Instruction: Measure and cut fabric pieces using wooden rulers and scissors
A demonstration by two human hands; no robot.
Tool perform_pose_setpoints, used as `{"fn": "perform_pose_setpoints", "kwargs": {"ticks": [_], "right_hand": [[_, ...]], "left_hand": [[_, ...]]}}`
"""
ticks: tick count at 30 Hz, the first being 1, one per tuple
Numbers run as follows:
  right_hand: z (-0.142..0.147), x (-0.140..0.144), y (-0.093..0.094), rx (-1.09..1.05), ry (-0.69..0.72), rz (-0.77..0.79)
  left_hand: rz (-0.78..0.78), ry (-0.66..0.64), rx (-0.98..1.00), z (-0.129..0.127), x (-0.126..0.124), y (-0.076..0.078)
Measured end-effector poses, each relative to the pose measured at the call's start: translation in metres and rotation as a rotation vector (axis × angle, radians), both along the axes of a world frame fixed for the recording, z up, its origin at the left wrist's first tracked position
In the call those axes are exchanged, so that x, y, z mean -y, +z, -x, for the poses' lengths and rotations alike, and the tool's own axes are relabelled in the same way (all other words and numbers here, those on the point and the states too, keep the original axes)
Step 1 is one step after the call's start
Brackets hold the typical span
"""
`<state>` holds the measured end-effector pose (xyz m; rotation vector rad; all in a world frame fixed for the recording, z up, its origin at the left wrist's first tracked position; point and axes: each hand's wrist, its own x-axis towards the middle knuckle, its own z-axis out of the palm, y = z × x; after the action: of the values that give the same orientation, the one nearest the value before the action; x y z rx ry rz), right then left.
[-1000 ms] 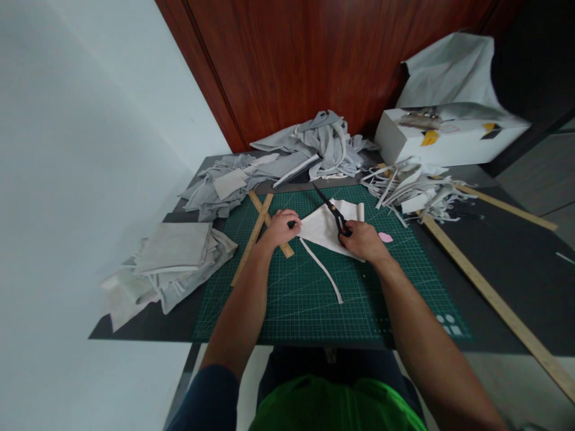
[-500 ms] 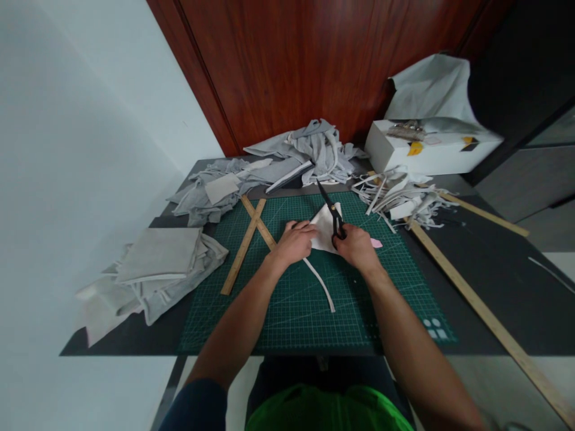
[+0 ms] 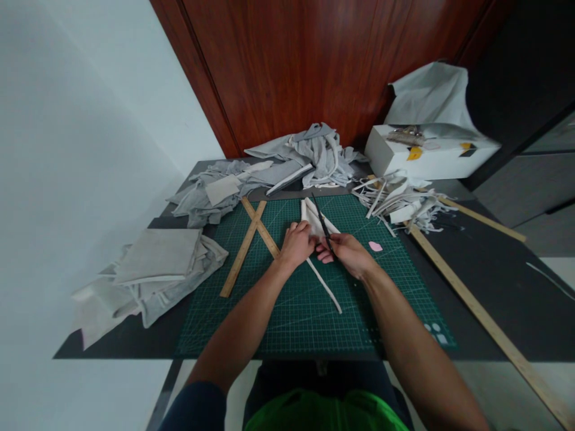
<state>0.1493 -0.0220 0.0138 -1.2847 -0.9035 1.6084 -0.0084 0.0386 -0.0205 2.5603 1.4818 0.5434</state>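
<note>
Black scissors (image 3: 320, 214) are in my right hand (image 3: 351, 254), blades pointing away from me over a small off-white fabric piece (image 3: 309, 211). My left hand (image 3: 297, 244) is closed on the near left part of this fabric, its fingertips close to those of my right hand. The fabric looks folded or curled along its edges, and its near part is hidden by my hands. A narrow off-white strip (image 3: 327, 285) runs from under my left hand toward me across the green cutting mat (image 3: 305, 329). A small pink scrap (image 3: 375, 246) lies right of my right hand.
Two crossed wooden rulers (image 3: 245, 254) lie on the left. Folded fabric (image 3: 159, 254) is stacked beyond them. Grey cloth (image 3: 314, 152) is heaped at the back. Thin offcuts (image 3: 399, 200), a long wooden ruler (image 3: 471, 305) and a white box (image 3: 417, 155) are on the right.
The fabric has been turned and gathered between my hands. My right hand has shifted left and rolled palm-inward, still with the scissors. The pink scrap now lies uncovered, apart from my hand.
</note>
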Motion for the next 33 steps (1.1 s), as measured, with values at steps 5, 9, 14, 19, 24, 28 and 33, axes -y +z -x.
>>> {"fn": "perform_pose_setpoints", "kwargs": {"ticks": [5, 9, 14, 19, 24, 28, 33], "right_hand": [[-0.004, 0.002, 0.003, -0.028, 0.042, 0.116], [-0.002, -0.001, 0.0, -0.03, 0.004, 0.15], [-0.003, -0.004, -0.006, -0.03, -0.033, 0.14], [-0.003, -0.004, -0.007, -0.044, -0.043, 0.143], [-0.002, -0.007, -0.007, -0.051, -0.052, 0.164], [-0.002, -0.008, -0.009, -0.042, -0.069, 0.174], [-0.008, -0.009, -0.01, -0.039, -0.103, 0.164]], "left_hand": [[0.016, -0.052, 0.082, 0.007, -0.009, -0.003], [-0.061, 0.054, 0.04, 0.019, -0.01, -0.004], [-0.092, 0.148, 0.078, 0.047, -0.02, -0.005], [-0.024, 0.193, 0.111, 0.063, -0.031, -0.003], [-0.008, 0.059, 0.192, 0.066, -0.035, -0.007], [0.006, 0.004, 0.195, 0.07, -0.038, -0.011], [0.101, 0.031, 0.231, 0.065, -0.033, -0.009]]}}
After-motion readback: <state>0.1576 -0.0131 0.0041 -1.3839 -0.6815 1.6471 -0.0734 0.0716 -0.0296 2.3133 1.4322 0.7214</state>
